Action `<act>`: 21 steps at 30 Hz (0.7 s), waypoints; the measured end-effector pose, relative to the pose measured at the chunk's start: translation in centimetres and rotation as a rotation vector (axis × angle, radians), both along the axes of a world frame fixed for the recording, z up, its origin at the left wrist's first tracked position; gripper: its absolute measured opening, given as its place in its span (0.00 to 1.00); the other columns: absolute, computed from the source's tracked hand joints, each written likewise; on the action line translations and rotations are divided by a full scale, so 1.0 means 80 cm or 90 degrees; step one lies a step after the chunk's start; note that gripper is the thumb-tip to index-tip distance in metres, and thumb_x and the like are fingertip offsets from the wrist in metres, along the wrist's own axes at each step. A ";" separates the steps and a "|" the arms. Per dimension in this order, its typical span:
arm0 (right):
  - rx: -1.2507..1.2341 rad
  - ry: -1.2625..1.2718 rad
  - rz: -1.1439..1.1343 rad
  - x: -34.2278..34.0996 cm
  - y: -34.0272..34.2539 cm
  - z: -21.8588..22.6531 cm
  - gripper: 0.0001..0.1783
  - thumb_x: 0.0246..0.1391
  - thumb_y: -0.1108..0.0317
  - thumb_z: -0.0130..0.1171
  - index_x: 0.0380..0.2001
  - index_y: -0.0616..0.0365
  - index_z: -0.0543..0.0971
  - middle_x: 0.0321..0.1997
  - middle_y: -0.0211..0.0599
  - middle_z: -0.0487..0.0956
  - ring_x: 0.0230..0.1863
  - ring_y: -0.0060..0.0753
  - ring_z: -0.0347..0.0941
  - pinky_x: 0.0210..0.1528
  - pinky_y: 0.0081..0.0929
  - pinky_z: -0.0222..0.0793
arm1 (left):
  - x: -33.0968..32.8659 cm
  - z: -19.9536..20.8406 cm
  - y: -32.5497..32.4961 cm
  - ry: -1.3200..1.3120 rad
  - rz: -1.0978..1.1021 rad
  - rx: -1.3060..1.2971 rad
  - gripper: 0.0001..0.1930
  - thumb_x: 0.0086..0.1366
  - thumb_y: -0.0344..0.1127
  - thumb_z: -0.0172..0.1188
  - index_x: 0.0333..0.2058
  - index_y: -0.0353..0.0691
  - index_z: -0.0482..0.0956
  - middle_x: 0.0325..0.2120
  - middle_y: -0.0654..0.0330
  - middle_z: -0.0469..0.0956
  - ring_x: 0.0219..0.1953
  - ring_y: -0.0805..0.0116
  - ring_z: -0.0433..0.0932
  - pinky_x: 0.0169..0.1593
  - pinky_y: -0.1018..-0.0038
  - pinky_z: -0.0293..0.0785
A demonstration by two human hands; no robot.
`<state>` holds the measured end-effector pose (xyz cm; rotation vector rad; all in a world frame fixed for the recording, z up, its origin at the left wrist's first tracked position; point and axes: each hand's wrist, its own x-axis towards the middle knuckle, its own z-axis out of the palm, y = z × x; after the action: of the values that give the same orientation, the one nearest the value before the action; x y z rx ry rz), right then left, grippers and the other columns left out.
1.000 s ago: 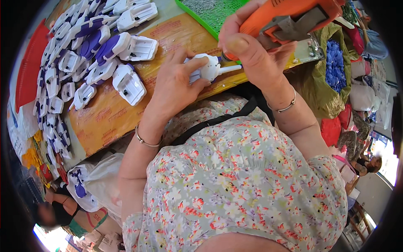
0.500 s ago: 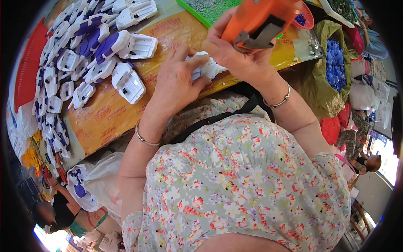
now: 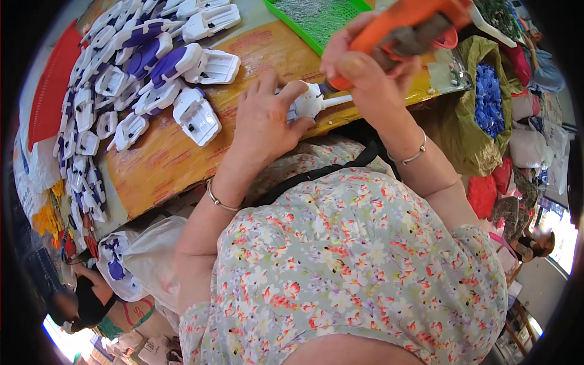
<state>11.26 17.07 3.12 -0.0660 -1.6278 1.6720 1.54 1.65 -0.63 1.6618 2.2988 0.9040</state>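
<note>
An orange power screwdriver [image 3: 398, 36] is gripped in my right hand [image 3: 368, 70], its nose pointing down and left. The dark tip meets or sits just over the right end of a white plastic part [image 3: 309, 102] with a thin white stem. My left hand [image 3: 264, 115] pins this part against the table, thumb and fingers around its left side; much of it is hidden under the fingers. Left of my hand lies a white tray-like shell [image 3: 196, 117] with small black bits inside. Beyond it spreads a heap of white and purple plastic parts [image 3: 146, 58].
The tabletop [image 3: 164, 164] is covered with tan printed tape. At its far side stands a green tray [image 3: 319, 18] of small metal pieces. A red basket [image 3: 55, 85] is at far left. Right of the table, an olive sack [image 3: 471, 143] holds blue parts. Other people sit behind.
The screwdriver has come down and tilted, bringing its tip to the white part. My left hand still holds that part, whose stem now shows. The view has shifted slightly.
</note>
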 end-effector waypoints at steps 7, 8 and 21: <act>-0.051 0.012 0.039 0.027 0.001 0.028 0.30 0.48 0.59 0.73 0.47 0.59 0.68 0.28 0.35 0.73 0.26 0.29 0.70 0.30 0.31 0.69 | 0.004 0.001 -0.018 0.040 0.131 -0.014 0.31 0.49 0.41 0.72 0.50 0.38 0.71 0.40 0.46 0.71 0.41 0.45 0.73 0.44 0.56 0.73; -0.033 0.006 0.020 0.029 0.001 0.024 0.30 0.48 0.59 0.74 0.48 0.58 0.68 0.27 0.35 0.73 0.26 0.29 0.70 0.30 0.31 0.70 | 0.002 -0.003 -0.019 0.037 0.168 0.017 0.32 0.51 0.42 0.72 0.51 0.36 0.70 0.40 0.45 0.71 0.41 0.44 0.73 0.44 0.55 0.73; -0.010 0.004 -0.026 0.031 0.002 0.011 0.19 0.52 0.68 0.68 0.40 0.62 0.69 0.26 0.34 0.73 0.25 0.28 0.70 0.30 0.28 0.69 | -0.120 -0.005 -0.007 0.537 0.182 -0.169 0.27 0.60 0.29 0.58 0.59 0.52 0.71 0.58 0.62 0.72 0.63 0.43 0.63 0.58 0.34 0.57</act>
<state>13.77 17.25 4.02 -0.1006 -1.5983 1.6528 -8.09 1.10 -1.00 1.8373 3.0511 -0.1555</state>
